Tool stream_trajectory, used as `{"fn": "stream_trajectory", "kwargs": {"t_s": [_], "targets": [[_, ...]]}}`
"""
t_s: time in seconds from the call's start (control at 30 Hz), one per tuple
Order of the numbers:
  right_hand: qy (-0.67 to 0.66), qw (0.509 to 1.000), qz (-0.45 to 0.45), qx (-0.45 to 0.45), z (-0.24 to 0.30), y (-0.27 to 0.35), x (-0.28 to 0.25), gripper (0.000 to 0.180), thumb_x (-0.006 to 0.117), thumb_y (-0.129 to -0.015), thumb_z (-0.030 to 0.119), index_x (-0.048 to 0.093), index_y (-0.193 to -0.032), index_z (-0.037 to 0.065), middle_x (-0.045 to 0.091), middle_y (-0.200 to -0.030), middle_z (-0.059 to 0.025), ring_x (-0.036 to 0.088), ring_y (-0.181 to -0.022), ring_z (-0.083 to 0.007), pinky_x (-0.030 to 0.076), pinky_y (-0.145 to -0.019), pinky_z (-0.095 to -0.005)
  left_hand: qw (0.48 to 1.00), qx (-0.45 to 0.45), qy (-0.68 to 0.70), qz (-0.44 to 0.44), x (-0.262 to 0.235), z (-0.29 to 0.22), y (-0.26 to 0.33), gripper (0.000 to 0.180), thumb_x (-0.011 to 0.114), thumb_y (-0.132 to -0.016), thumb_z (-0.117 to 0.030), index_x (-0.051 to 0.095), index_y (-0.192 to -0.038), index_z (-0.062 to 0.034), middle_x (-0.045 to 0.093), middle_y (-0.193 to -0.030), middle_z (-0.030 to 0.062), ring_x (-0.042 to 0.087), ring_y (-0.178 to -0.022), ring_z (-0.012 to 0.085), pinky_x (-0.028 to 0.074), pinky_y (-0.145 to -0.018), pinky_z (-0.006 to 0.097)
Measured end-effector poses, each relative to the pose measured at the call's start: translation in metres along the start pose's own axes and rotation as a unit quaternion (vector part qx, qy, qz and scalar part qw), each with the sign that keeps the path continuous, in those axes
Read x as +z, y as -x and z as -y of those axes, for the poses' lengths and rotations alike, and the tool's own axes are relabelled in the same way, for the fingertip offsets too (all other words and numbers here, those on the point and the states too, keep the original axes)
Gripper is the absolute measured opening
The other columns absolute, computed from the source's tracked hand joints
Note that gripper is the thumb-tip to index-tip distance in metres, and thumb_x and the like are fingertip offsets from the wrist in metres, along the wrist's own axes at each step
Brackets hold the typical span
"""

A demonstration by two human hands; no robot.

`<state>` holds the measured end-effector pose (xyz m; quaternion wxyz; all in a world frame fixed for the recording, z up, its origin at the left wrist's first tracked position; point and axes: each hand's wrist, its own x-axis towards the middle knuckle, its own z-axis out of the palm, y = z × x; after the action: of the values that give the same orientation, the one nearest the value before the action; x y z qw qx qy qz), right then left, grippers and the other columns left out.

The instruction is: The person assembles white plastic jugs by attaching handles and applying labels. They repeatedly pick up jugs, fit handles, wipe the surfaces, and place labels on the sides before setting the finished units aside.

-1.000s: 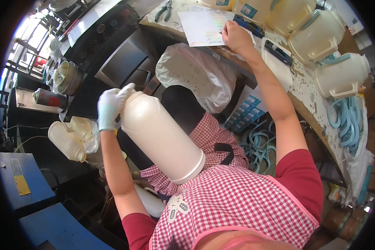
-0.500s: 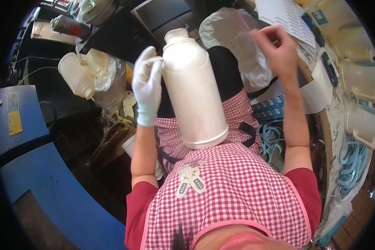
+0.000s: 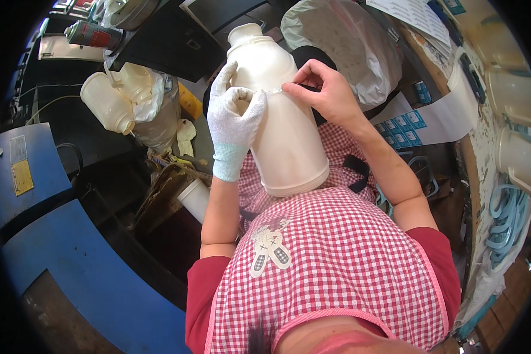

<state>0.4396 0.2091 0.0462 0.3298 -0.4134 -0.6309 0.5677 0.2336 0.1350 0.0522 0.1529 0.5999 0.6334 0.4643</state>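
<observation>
A large cream plastic bottle (image 3: 292,138) lies across my lap, its neck pointing away from me and its base against my apron. My left hand (image 3: 236,118), in a white glove, is at the bottle's left side. Its thumb and a finger form a closed ring on the bottle's face, and another finger points up toward the shoulder. Bare, my right hand (image 3: 330,91) pinches at the bottle's upper right side. By its fingertips is a small clear piece (image 3: 274,91), seemingly film, against the bottle. Whether the left fingertips also grip it is hidden.
A plastic bag (image 3: 336,41) stands beyond the bottle. Cream bottles (image 3: 103,103) rest in a bag at the left, near a blue machine panel (image 3: 88,265). On the right, a sheet of blue labels (image 3: 404,127) hangs by the bench, with light-blue handles (image 3: 504,221) nearby.
My right hand has come left and down from the plastic bag to the bottle. My left hand has shifted right and its thumb and finger have closed together on the bottle's face.
</observation>
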Motion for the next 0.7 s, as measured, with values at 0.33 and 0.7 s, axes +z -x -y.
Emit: {"fn": "stream_trajectory", "kwargs": {"t_s": [0.33, 0.7], "targets": [[0.302, 0.951, -0.048, -0.038, 0.007, 0.000, -0.004, 0.054, 0.086, -0.083, 0.051, 0.065, -0.096, 0.003, 0.069, -0.089, -0.0110, 0.067, -0.081, -0.0230, 0.055, -0.079, -0.0357, 0.994, 0.054, -0.095, -0.002, -0.005, 0.003, 0.002, 0.026, 0.083, -0.078, -0.009, 0.059, -0.081, 0.0009, 0.061, -0.139, 0.0231, 0.063, -0.122, 0.0392, 0.053, -0.100, 0.043], [0.435, 0.804, -0.361, -0.186, 0.029, -0.054, -0.167, 0.033, 0.078, -0.088, 0.033, 0.062, -0.101, 0.008, 0.063, -0.099, -0.0126, 0.066, -0.099, -0.0348, 0.055, -0.079, -0.0451, 0.995, -0.079, 0.063, -0.018, -0.037, 0.084, -0.016, 0.044, 0.059, -0.100, -0.016, 0.056, -0.138, 0.0060, 0.058, -0.140, 0.0241, 0.058, -0.127, 0.0318, 0.045, -0.112, 0.043]]}}
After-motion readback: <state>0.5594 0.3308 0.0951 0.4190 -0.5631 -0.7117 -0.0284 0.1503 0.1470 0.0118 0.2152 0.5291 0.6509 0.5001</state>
